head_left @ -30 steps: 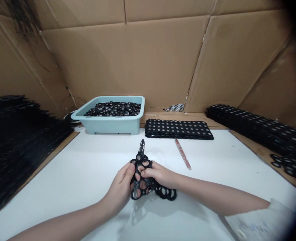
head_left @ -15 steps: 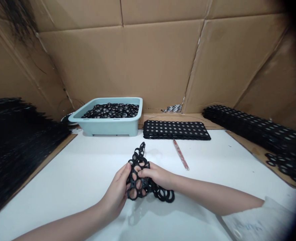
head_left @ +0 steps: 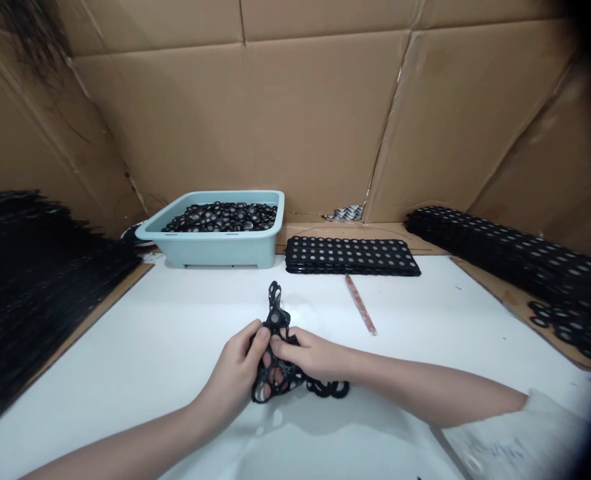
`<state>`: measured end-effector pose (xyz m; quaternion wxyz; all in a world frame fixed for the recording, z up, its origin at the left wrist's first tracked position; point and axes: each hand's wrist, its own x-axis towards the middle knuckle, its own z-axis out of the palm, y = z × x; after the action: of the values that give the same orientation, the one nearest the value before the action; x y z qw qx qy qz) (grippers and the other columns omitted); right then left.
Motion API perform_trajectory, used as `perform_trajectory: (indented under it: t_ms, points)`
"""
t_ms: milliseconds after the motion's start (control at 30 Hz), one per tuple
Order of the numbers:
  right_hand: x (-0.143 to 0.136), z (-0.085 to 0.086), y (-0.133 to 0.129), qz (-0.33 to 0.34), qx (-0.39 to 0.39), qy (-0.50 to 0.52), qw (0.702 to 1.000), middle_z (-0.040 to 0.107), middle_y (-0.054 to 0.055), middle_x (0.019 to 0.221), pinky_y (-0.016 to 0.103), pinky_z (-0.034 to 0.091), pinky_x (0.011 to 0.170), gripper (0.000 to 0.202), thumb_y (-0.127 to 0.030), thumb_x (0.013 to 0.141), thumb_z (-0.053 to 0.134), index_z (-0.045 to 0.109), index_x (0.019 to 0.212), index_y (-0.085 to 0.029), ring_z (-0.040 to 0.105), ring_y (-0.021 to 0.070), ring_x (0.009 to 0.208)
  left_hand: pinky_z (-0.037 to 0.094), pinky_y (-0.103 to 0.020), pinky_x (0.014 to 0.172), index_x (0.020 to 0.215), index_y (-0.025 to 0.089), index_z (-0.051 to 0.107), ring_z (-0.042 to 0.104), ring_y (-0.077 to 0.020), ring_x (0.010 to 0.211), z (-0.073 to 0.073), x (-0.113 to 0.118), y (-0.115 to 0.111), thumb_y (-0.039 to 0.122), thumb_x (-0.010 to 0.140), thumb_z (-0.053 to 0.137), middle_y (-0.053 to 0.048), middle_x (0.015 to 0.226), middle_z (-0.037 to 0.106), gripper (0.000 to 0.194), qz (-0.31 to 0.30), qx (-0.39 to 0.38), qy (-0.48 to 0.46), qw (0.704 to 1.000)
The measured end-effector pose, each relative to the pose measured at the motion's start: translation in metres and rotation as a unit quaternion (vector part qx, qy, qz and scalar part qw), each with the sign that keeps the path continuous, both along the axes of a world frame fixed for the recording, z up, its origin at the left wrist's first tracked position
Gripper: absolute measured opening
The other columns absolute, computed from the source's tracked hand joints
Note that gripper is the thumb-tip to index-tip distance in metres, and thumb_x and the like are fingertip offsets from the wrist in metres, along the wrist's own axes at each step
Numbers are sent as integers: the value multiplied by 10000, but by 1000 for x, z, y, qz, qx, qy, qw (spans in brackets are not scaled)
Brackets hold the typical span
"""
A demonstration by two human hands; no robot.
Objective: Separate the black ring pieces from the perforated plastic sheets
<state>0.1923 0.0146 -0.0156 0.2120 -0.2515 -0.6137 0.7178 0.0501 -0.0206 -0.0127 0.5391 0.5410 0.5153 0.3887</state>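
A flexible black sheet of joined rings is bunched between my hands, just over the white tabletop. My left hand grips its left side, with the thumb pressed on the front. From the right, my right hand pinches the sheet, its thumb close to the left thumb. One narrow end of the sheet stands up above the thumbs, with a round grey disc visible in a ring below it. Another part hangs out under the right hand. The fingers behind the sheet are partly hidden.
A light blue basin full of black-rimmed discs stands at the back. Beside it lies a stack of black disc-filled sheets. A red-and-white stick lies in front. More black sheets are piled left and right. Cardboard walls surround the table.
My thumbs have come closer together on the ring sheet. Its upper end has swung left and the lower part has folded in more. Things on the table have not moved.
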Motion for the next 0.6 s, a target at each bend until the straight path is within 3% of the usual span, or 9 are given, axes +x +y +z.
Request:
perform_trajectory:
  t_ms: [167,367,500,600]
  points:
    - [0,6,-1,19,30,-9,999,520,-7,589,256,447,637,240,-245,865,321,482,719,-142,524,93,576,366,-175,299,684,176,416,488,-90,370,0,2,0,520,776,395,58,494,453,357,25,-68,-56,996]
    - [2,1,1,33,32,10,999,533,-4,624,282,446,690,212,-251,857,327,481,749,-152,528,104,610,351,-181,287,674,166,446,481,-103,384,0,5,0,528,756,425,52,472,437,372,51,-125,-144,980]
    - [3,0,2,13,92,16,996,569,10,708,298,417,795,205,-217,844,334,516,777,-148,547,119,727,322,-165,286,714,164,464,414,-71,348,-1,1,6,506,750,455,52,477,449,344,76,-146,-167,972]
    - [3,1,-2,38,149,-7,988,597,38,814,290,405,816,208,-184,828,346,547,804,-135,548,137,814,220,-119,279,690,160,450,300,-32,294,-5,-5,14,475,760,460,96,381,309,323,131,-149,-193,961]
